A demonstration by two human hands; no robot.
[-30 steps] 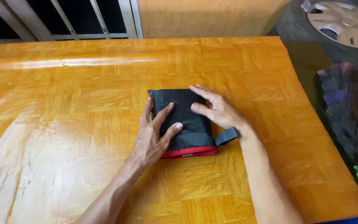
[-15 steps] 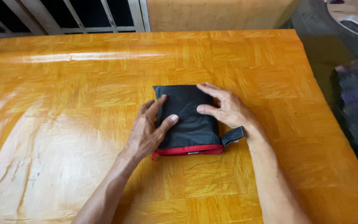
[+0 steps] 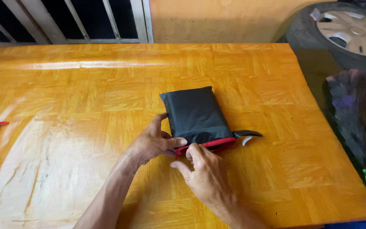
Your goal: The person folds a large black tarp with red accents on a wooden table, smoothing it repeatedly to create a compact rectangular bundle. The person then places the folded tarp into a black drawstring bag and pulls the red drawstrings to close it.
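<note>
Pinching black folded pouch [image 3: 195,113] red edge, left hand [image 3: 152,142], right hand [image 3: 206,174] seemingly gripping too, wooden table [image 3: 85,106]

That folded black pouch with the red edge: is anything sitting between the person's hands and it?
No. Both hands are already on the black pouch. The left hand grips its near left corner, and the right hand touches the red edge beside it. Only bare wooden table surrounds the pouch.
</note>
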